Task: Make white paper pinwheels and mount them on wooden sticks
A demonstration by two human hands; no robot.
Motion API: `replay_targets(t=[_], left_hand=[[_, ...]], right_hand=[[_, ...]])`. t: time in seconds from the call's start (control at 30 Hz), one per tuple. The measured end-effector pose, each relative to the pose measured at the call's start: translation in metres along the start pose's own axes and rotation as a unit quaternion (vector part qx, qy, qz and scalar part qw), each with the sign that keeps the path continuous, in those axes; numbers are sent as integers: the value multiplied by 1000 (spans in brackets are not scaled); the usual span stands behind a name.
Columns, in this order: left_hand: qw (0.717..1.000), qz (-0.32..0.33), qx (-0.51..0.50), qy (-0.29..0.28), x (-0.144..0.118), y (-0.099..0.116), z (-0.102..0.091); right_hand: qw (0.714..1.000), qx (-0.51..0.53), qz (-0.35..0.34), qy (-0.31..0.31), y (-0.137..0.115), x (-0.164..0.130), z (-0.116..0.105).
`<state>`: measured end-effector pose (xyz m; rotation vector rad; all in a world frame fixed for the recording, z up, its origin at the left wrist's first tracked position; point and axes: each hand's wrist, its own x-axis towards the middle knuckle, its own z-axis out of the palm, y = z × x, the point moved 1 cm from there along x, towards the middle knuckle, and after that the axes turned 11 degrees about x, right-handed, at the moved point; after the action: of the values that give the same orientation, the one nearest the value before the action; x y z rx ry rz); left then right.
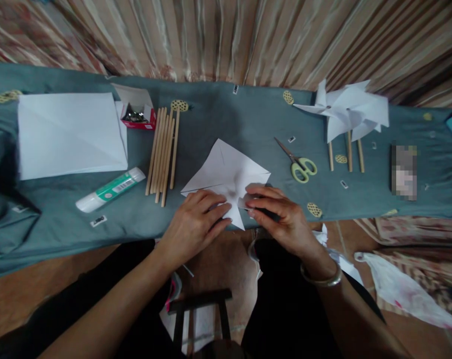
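Paper square (226, 172), white, cut and creased along its diagonals, lies on the grey-green cloth of the table (218, 119) at the near edge, directly ahead of the person. Left hand (194, 224) rests flat on the near-left flap, fingers together, pressing rather than gripping. Right hand (276, 212) has thumb and fingertips closed on a folded corner near the sheet's centre. Judgement: the fold goes best if the left palm pins the sheet while the right draws the tip to the exact centre without creasing the curl flat. Containers: a small red box (138, 117), lid flap up, holds dark shiny metal bits, too small to identify; it touches the right corner of the stack of white sheets (71, 134). Just beside it, a row of wooden sticks (164, 152). A glue tube (111, 189) lies below the stack. Scissors (300, 162), blades closed, right of the square; finished pinwheels (347, 117) farther right.
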<state>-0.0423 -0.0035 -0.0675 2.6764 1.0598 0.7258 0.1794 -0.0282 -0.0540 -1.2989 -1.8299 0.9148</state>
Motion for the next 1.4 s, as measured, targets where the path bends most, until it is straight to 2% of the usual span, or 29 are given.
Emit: replay_targets(t=[0.13, 0.27, 0.43, 0.63, 0.73, 0.83, 0.9, 1.03, 1.17, 1.4], left_hand=[[1000, -2, -12, -20, 2, 0, -2], [999, -4, 9, -37, 2, 2, -2], [999, -3, 40, -29, 4, 6, -1], [1000, 1, 16, -10, 7, 3, -2], [1000, -24, -17, 3, 8, 0, -1], [998, -48, -34, 3, 10, -1, 0], [998, -57, -38, 0, 13, -2, 1], [997, -71, -39, 1, 17, -4, 0], [996, -80, -44, 4, 20, -7, 0], [994, -101, -45, -6, 23, -9, 0]], right_hand=[[1000, 14, 17, 3, 0, 3, -2], [999, -22, 22, -24, -2, 4, -5], [996, -68, 23, -58, -9, 5, -8], [993, -40, 33, -105, -14, 7, -17], [997, -18, 24, -70, -13, 9, -13], [999, -19, 33, 24, -10, 13, -2], [997, -29, 39, 64, -9, 16, 7], [996, -20, 38, 79, -11, 22, 19], [996, 2, 46, 76, -11, 26, 23], [994, -25, 56, 91, -11, 30, 29]])
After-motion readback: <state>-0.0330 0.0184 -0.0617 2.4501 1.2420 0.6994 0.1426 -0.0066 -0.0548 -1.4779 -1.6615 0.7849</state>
